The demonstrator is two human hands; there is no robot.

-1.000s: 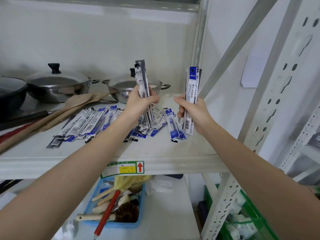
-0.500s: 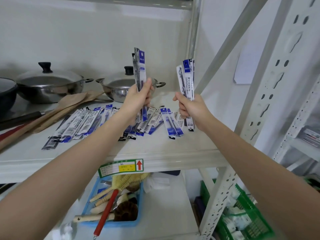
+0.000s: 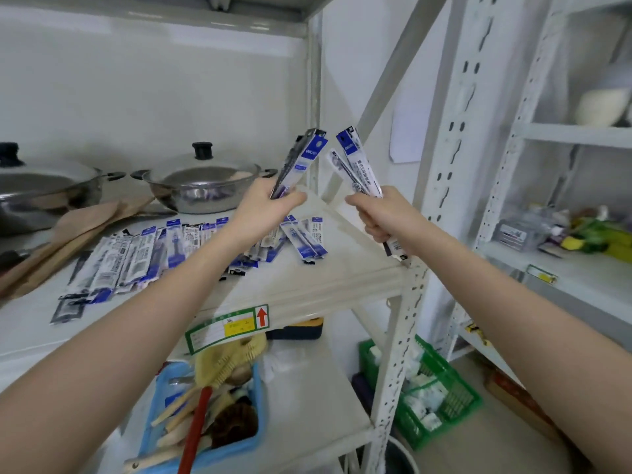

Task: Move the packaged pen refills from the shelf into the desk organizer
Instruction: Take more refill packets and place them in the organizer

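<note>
My left hand [image 3: 265, 208] is closed around a few blue-and-white refill packets [image 3: 302, 159], held upright above the white shelf [image 3: 325, 282]. Another bunch of refill packets [image 3: 357, 164] stands up from my right hand [image 3: 383, 217], raised over the shelf's right end, their lower ends poking out below the fist. Many more packaged refills [image 3: 136, 258] lie spread in a row on the shelf, from its left part to under my left hand. No desk organizer is in view.
Two lidded steel pots [image 3: 201, 186] and wooden spatulas [image 3: 68, 234] sit at the back of the shelf. Below, a blue basket [image 3: 205, 449] holds brushes. A green crate [image 3: 444, 398] stands on the floor. Perforated white uprights [image 3: 407, 319] rise at right, with another cluttered shelf unit [image 3: 564, 254] beyond.
Both hands have lifted their packets higher and shifted right, toward the shelf's right end. The view has turned right, revealing the neighbouring shelf unit.
</note>
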